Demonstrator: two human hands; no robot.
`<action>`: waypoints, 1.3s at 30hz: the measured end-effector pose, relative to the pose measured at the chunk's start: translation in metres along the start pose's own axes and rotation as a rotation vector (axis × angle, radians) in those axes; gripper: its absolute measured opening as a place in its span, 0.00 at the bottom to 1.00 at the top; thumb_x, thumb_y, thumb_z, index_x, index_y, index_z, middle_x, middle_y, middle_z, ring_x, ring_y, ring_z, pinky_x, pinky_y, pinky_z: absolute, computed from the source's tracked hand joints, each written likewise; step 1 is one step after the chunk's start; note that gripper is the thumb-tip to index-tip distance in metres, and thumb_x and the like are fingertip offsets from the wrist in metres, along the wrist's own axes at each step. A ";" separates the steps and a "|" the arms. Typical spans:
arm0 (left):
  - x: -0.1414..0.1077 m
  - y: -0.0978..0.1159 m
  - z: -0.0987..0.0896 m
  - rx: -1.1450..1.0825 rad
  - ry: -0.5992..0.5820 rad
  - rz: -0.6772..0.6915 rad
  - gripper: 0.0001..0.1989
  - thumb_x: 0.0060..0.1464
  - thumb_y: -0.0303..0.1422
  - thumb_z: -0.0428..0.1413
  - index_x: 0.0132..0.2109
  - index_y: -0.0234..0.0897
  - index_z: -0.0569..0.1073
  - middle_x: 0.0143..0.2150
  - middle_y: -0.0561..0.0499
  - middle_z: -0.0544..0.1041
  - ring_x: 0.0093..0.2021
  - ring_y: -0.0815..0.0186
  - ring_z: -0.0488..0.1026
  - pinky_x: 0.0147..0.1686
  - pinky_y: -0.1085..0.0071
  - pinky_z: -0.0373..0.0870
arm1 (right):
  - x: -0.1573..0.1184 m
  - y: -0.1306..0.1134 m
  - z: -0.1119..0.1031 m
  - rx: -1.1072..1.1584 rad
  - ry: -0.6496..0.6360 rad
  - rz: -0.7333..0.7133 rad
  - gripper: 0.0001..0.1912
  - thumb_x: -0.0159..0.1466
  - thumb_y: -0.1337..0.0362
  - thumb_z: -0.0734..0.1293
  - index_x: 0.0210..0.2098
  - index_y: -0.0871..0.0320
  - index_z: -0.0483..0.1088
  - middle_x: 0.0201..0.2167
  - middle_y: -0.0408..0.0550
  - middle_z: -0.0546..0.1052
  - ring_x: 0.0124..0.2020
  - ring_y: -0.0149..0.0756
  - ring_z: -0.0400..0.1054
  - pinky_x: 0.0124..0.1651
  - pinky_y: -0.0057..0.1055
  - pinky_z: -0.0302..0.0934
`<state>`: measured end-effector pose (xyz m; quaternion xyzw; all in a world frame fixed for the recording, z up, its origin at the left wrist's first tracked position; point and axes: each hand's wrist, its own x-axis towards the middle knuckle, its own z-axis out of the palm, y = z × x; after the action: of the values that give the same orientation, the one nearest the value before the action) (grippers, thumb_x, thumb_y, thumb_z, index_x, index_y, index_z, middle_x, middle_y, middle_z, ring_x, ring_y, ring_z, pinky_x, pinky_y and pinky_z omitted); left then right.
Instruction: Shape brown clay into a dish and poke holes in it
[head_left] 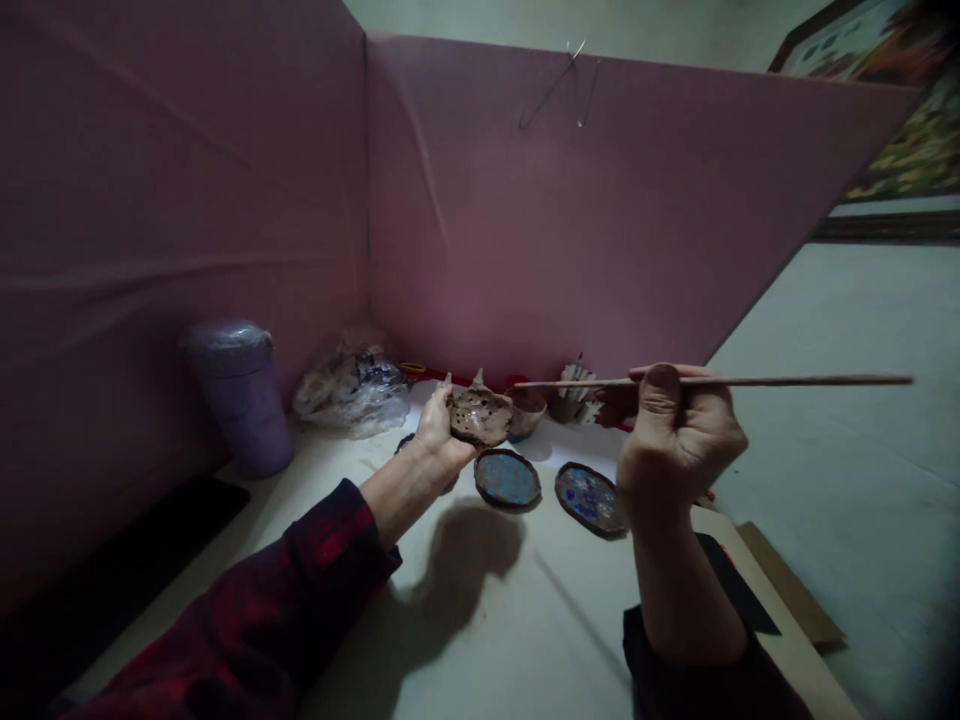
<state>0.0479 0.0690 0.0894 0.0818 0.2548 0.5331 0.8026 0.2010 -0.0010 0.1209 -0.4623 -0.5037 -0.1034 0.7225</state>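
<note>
My left hand (pixel 436 432) is closed around the edge of a brown clay piece (pixel 480 418), dotted with small dark holes and with short points along its top. My right hand (pixel 679 430) pinches a long thin paintbrush (pixel 795 381) held nearly level. The brush's tip points left, close to the clay piece and over a small cup (pixel 526 415); I cannot tell whether it touches either. Below the clay piece lies a round dish (pixel 508 478) with a blue-grey surface. A second dish (pixel 589 497), speckled blue and purple, sits beside my right wrist.
A purple lidded tumbler (pixel 244 400) stands at the left, near a crumpled clear plastic bag (pixel 352 390). Pink panels (pixel 540 220) rise behind and to the left. A small bundle of pale objects (pixel 576 392) is at the back. A dark flat object (pixel 127 570) lies left.
</note>
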 end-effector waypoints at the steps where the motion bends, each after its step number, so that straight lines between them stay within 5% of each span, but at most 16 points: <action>1: 0.000 0.000 0.000 0.005 -0.001 -0.008 0.13 0.61 0.34 0.44 0.37 0.33 0.71 0.31 0.43 0.77 0.33 0.58 0.76 0.44 0.55 0.73 | 0.001 0.005 0.002 -0.021 0.025 -0.010 0.16 0.67 0.51 0.62 0.37 0.58 0.69 0.22 0.43 0.74 0.19 0.32 0.70 0.24 0.28 0.64; 6: -0.005 0.001 0.002 0.062 0.021 -0.034 0.16 0.62 0.36 0.43 0.36 0.33 0.71 0.31 0.42 0.77 0.34 0.55 0.77 0.45 0.48 0.72 | 0.004 0.062 0.022 -0.278 -0.255 -0.090 0.17 0.67 0.53 0.61 0.35 0.60 0.72 0.26 0.48 0.77 0.27 0.37 0.72 0.33 0.32 0.64; 11: -0.005 0.003 -0.001 0.067 0.012 -0.059 0.17 0.62 0.38 0.42 0.36 0.34 0.71 0.33 0.41 0.77 0.37 0.52 0.77 0.45 0.42 0.70 | -0.005 0.121 0.038 -0.344 -0.474 0.005 0.19 0.66 0.53 0.59 0.36 0.60 0.75 0.29 0.53 0.80 0.30 0.39 0.73 0.37 0.34 0.64; 17: -0.003 0.003 -0.002 0.039 0.015 -0.052 0.15 0.61 0.38 0.44 0.36 0.35 0.71 0.33 0.42 0.77 0.37 0.53 0.77 0.45 0.43 0.71 | -0.015 0.145 0.041 -0.261 -0.570 0.115 0.20 0.63 0.51 0.59 0.33 0.59 0.75 0.27 0.52 0.80 0.30 0.40 0.74 0.39 0.35 0.65; 22: 0.001 0.003 -0.005 0.017 0.045 -0.054 0.15 0.61 0.39 0.45 0.40 0.35 0.72 0.33 0.43 0.78 0.37 0.54 0.77 0.45 0.44 0.71 | -0.002 0.130 0.035 -0.194 -0.374 0.259 0.23 0.62 0.47 0.62 0.37 0.62 0.75 0.27 0.54 0.80 0.26 0.40 0.75 0.34 0.35 0.67; 28: 0.004 0.002 -0.008 0.003 0.020 -0.008 0.14 0.61 0.39 0.46 0.38 0.35 0.71 0.33 0.43 0.77 0.35 0.53 0.77 0.44 0.44 0.72 | 0.018 0.074 0.018 0.115 -0.147 0.275 0.21 0.61 0.47 0.66 0.34 0.62 0.72 0.24 0.49 0.79 0.20 0.35 0.72 0.25 0.31 0.67; 32: -0.001 0.002 -0.004 -0.029 0.017 -0.019 0.14 0.60 0.39 0.47 0.37 0.34 0.72 0.32 0.43 0.77 0.35 0.54 0.77 0.42 0.47 0.73 | 0.019 0.041 0.010 0.290 -0.132 0.252 0.18 0.61 0.49 0.67 0.33 0.60 0.71 0.20 0.44 0.75 0.17 0.32 0.69 0.22 0.29 0.65; 39: -0.008 0.001 0.001 0.005 -0.025 -0.037 0.17 0.62 0.40 0.44 0.39 0.34 0.72 0.33 0.42 0.78 0.36 0.54 0.77 0.44 0.47 0.73 | 0.002 0.010 0.011 0.248 -0.265 0.194 0.15 0.62 0.52 0.68 0.31 0.59 0.72 0.20 0.41 0.74 0.19 0.30 0.70 0.24 0.27 0.66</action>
<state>0.0452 0.0626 0.0927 0.0856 0.2474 0.5164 0.8153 0.2012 0.0135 0.1181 -0.4258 -0.5564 0.0913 0.7077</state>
